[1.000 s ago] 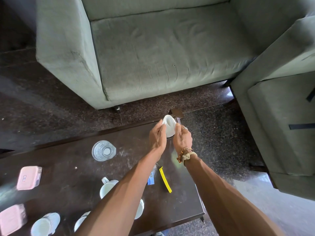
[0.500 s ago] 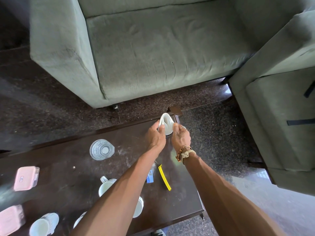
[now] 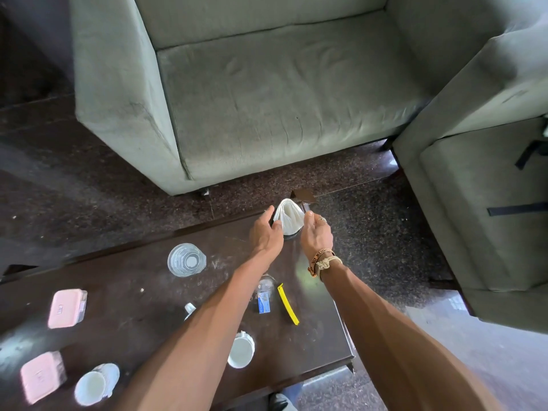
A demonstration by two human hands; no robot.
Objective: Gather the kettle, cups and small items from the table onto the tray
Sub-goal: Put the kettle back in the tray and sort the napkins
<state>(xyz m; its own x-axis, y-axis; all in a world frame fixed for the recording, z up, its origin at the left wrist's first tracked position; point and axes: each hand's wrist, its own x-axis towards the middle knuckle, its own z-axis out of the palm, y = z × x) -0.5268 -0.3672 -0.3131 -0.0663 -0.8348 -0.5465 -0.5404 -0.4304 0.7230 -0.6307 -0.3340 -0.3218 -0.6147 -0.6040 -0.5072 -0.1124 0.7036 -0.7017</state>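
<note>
A white fan-shaped stack of folded napkins (image 3: 290, 216) stands at the far right corner of the dark wooden table (image 3: 142, 280). My left hand (image 3: 265, 234) touches its left side with thumb and fingers. On its right side rests my right hand (image 3: 315, 234), which wears a ring and wrist threads. A clear glass (image 3: 186, 260) stands left of my hands. White cups sit near the front edge (image 3: 241, 350) and front left (image 3: 95, 384). My left arm hides most of a third cup (image 3: 189, 307). No tray or kettle is in view.
Two pink lidded boxes (image 3: 67, 308) (image 3: 41, 376) lie at the table's left. A yellow strip (image 3: 287, 304) and a small blue packet (image 3: 263, 302) lie between my arms. A grey-green sofa (image 3: 281, 93) stands beyond the table, and an armchair (image 3: 489, 203) to the right.
Both hands stay on the napkin stack at the table corner. My left fingers have spread slightly. The view has shifted a little.
</note>
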